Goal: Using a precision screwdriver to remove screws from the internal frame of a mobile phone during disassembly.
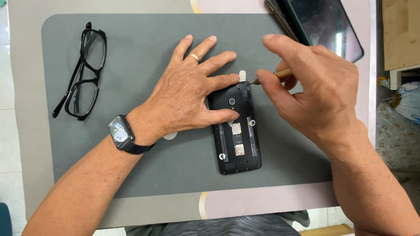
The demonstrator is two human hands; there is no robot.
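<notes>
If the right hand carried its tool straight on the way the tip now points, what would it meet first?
Probably the top edge of the black phone, right beside the left hand's index fingertip. The right hand aims the tool leftward; height above the phone is unclear.

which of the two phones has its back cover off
The black phone pinned by the left hand at mat centre: its card slots and camera show. The other phone, at the table's top edge, is closed.

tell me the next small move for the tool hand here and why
Probably seat the tool tip at the top edge of the opened phone: the right hand holds it just beside that corner, and the left hand already pins the phone to the grey mat.
</notes>
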